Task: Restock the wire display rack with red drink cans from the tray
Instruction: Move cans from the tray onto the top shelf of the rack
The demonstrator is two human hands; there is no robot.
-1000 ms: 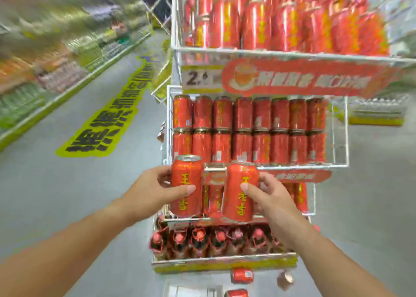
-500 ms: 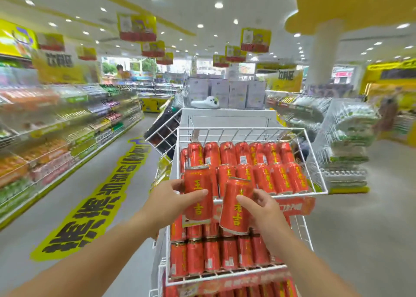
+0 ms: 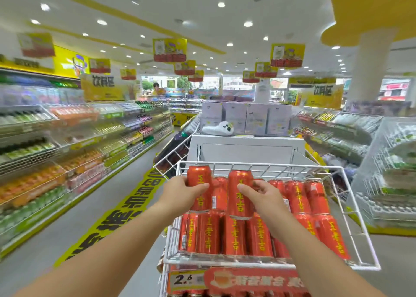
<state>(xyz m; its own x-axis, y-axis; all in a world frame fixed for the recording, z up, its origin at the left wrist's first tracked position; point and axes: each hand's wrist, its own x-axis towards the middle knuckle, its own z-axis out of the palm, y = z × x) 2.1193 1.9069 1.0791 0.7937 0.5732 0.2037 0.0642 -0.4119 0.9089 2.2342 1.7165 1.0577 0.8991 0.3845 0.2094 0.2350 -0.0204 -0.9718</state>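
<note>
Bright shop aisle here, grey smooth floor (image 3: 56,233) with a big yellow sticker (image 3: 126,215) in black lettering running up it. On the left, long shelves (image 3: 67,152) of bottles and packs, blurred, orange and green. White ceiling with round spotlights, hanging yellow-and-red signs (image 3: 170,50) in rows.

Centre now: the left hand (image 3: 181,195) is wrapped round a can (image 3: 200,187), thumb across its front, held upright over the left back of the basket (image 3: 351,209). That basket is white wire, open grid, tilted toward us, the top tier of the rack. Beside it the right hand (image 3: 264,196) is clamped on a second can (image 3: 240,194), also upright, its base just above the front row. Both are glossy red cylinders with yellow characters and silver rims.

Inside the basket, red cans lie in rows, front row full across. Below, a red banner and a price tag (image 3: 186,279).

Behind, pale boxes (image 3: 245,117) stacked on a white unit. Right, a white round pillar (image 3: 371,69) and wire racks (image 3: 391,168) of greenish goods, blurred.
</note>
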